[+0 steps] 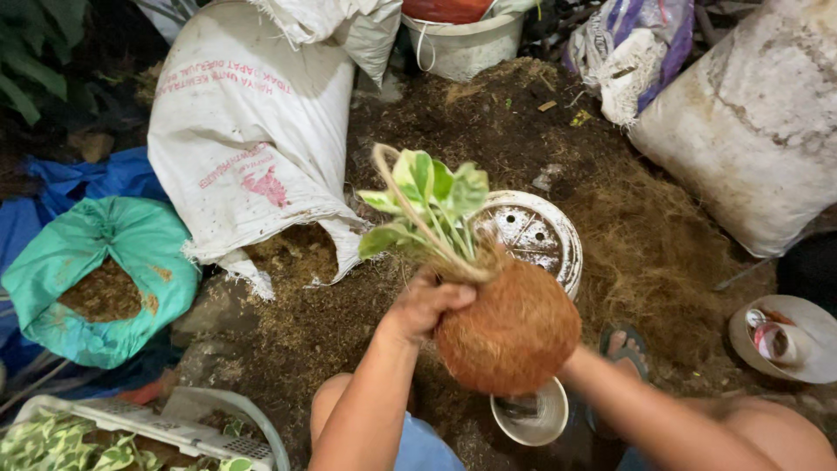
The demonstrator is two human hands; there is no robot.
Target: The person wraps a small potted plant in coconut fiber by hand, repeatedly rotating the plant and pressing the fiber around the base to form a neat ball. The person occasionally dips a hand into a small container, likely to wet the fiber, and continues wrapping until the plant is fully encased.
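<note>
Your left hand (425, 305) closes over the top of a round, brown coconut-fibre ball (510, 331) bearing a small variegated green plant (425, 205), held above the soil-strewn ground (628, 218). Your right hand is hidden behind the ball, its grip untellable. A white perforated plastic pot (536, 234) lies just beyond.

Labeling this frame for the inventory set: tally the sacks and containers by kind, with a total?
White woven sacks: 3, left, top, right
Green bag of soil: 1
White bucket: 1
White round pots or dishes: 2, perforated, below the fibre ball
White crate: 1
Total: 8
</note>
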